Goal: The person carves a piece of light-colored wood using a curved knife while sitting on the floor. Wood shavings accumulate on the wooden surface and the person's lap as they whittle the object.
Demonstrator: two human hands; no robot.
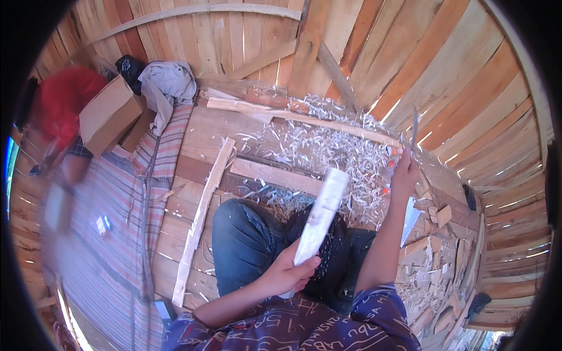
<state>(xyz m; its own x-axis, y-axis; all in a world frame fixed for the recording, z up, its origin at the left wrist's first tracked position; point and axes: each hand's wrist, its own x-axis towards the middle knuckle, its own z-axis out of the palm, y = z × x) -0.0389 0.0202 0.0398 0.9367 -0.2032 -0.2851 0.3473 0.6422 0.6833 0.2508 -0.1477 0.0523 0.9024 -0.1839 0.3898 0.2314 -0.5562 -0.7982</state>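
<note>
My left hand (pixel 291 272) grips the lower end of a pale, flat piece of wood (pixel 321 214), which points up and away over my knees in dark trousers. My right hand (pixel 405 174) is raised to the right and holds a thin grey blade (pixel 414 127) by its handle, blade pointing up, well apart from the wood piece. White wood shavings (pixel 328 149) cover the plank floor in front of my legs.
A long thin batten (pixel 202 217) lies on the floor at my left. A striped mat (pixel 111 245) holds a cardboard box (pixel 108 114) and a grey cloth (pixel 167 82). A person in red (pixel 61 111) sits at far left. Wood offcuts (pixel 436 257) pile at right.
</note>
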